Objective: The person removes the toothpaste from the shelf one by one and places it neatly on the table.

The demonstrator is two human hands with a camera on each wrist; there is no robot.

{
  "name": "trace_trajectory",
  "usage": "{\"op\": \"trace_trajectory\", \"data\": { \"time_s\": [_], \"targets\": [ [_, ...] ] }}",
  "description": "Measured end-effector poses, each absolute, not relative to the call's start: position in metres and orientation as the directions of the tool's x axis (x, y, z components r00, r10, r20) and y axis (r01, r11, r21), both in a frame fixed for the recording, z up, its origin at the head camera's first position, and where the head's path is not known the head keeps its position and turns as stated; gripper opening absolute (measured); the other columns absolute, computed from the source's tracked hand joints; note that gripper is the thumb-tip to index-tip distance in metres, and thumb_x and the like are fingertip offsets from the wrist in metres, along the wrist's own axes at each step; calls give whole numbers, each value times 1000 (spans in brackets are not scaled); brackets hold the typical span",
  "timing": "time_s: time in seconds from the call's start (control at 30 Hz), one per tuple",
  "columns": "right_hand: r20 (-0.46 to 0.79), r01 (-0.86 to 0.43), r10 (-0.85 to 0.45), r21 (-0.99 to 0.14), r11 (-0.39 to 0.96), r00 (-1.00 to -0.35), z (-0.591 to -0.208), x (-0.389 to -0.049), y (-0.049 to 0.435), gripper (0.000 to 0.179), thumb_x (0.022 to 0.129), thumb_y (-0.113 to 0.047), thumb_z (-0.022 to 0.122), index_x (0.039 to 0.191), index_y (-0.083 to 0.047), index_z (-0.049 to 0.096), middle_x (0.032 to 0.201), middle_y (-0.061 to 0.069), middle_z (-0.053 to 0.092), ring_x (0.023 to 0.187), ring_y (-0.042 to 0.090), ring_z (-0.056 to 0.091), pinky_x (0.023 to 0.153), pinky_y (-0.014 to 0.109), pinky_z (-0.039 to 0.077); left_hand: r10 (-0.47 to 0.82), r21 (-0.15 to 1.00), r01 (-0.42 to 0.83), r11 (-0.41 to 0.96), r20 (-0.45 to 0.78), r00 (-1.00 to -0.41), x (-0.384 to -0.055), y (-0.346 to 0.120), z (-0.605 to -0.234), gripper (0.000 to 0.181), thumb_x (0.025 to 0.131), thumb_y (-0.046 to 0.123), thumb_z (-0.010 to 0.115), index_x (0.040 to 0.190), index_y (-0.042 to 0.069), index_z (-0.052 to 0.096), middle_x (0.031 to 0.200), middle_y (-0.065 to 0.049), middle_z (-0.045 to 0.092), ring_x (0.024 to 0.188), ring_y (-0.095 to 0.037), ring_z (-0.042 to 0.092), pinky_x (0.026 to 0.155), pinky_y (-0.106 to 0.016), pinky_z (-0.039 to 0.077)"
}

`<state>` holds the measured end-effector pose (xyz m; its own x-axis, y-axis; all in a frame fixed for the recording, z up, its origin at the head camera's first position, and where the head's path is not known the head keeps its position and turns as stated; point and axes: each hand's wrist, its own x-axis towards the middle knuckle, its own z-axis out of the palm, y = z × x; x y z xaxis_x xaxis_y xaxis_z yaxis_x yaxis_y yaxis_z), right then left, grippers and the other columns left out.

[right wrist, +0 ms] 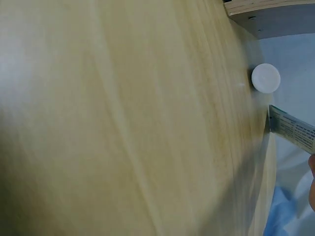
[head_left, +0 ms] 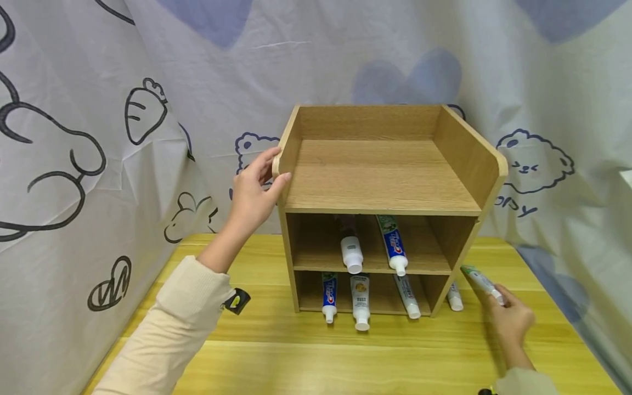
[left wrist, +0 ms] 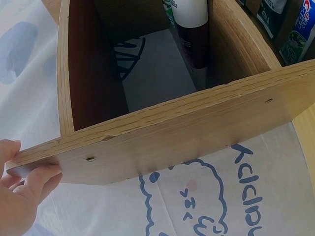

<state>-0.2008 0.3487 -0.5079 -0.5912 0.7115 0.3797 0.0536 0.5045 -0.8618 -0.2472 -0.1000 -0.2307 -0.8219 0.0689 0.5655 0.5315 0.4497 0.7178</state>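
My left hand grips the front edge of the left side panel of a wooden shelf unit, near its top. In the left wrist view, fingers and thumb lie on either side of the panel's corner. Right of the shelf, my right hand holds a toothpaste tube by its white cap end, the flat green end pointing away. In the right wrist view, that tube's crimped end is close over the table. Another tube lies beside the shelf, its white cap facing forward.
The middle compartment holds a white-capped tube and a blue-green Crest tube. Below are a Crest tube, a white tube and a pale tube. A patterned cloth hangs behind the wooden table.
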Motion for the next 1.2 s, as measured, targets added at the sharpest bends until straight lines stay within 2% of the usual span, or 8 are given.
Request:
{"op": "trace_trajectory", "data": {
  "time_s": [0.13, 0.23, 0.37, 0.43, 0.5, 0.57, 0.63, 1.2],
  "targets": [
    [423, 80, 667, -807, 585, -613, -509, -205, 350, 27, 73, 2, 67, 99, 8, 69, 56, -3, 66, 50, -25, 29, 42, 0, 29, 66, 722, 532, 442, 566, -822, -247, -101, -231, 48, 88, 4, 60, 133, 0, 46, 126, -22, 57, 117, -29, 57, 99, -32, 49],
    [402, 122, 639, -779, 615, -655, -507, -207, 349, 29, 76, -1, 67, 103, 8, 67, 85, 33, 65, 52, -22, 30, 43, 0, 28, 59, 723, 527, 446, 564, -824, -246, -102, -231, 48, 88, 5, 60, 134, 2, 46, 126, -21, 57, 116, -29, 57, 98, -32, 49],
    [287, 214, 642, -780, 587, -711, -505, -207, 348, 35, 80, -7, 64, 111, 8, 62, 100, 34, 61, 68, 14, 63, 52, 2, 34, 62, 723, 524, 450, 560, -826, -246, -102, -230, 48, 88, 6, 60, 134, 3, 46, 125, -21, 57, 116, -29, 57, 97, -32, 50],
    [242, 252, 642, -776, 578, -727, -506, -207, 348, 37, 81, -8, 62, 114, 8, 59, 104, 34, 59, 87, 37, 63, 61, 11, 44, 67, 724, 527, 445, 560, -826, -247, -101, -229, 48, 88, 5, 60, 134, 2, 46, 126, -22, 56, 117, -29, 57, 98, -32, 49],
    [217, 273, 637, -768, 579, -740, -508, -208, 350, 38, 83, -8, 59, 117, 10, 57, 108, 35, 56, 99, 46, 58, 73, 29, 53, 69, 724, 527, 445, 559, -826, -248, -100, -230, 49, 88, 5, 60, 134, 2, 46, 127, -22, 55, 117, -29, 56, 98, -32, 49],
    [197, 289, 628, -758, 584, -753, -511, -209, 352, 39, 84, -7, 57, 118, 11, 55, 111, 36, 54, 102, 50, 55, 82, 50, 51, 68, 727, 524, 442, 556, -828, -249, -100, -230, 49, 88, 4, 60, 134, 2, 46, 127, -23, 55, 117, -30, 56, 98, -33, 49],
    [193, 295, 613, -742, 602, -766, -515, -210, 354, 39, 83, -6, 57, 117, 13, 54, 111, 36, 53, 102, 51, 54, 86, 57, 48, 67, 731, 522, 440, 552, -831, -249, -100, -230, 49, 88, 4, 60, 135, 2, 45, 127, -23, 55, 117, -30, 56, 98, -33, 49],
    [142, 321, 582, -717, 618, -801, -526, -211, 354, 41, 82, -4, 58, 118, 14, 53, 113, 37, 54, 96, 46, 55, 85, 57, 48, 60, 727, 535, 431, 568, -821, -247, -99, -232, 48, 88, 4, 60, 134, 1, 46, 128, -22, 55, 118, -29, 56, 99, -32, 48]
  ]
}}
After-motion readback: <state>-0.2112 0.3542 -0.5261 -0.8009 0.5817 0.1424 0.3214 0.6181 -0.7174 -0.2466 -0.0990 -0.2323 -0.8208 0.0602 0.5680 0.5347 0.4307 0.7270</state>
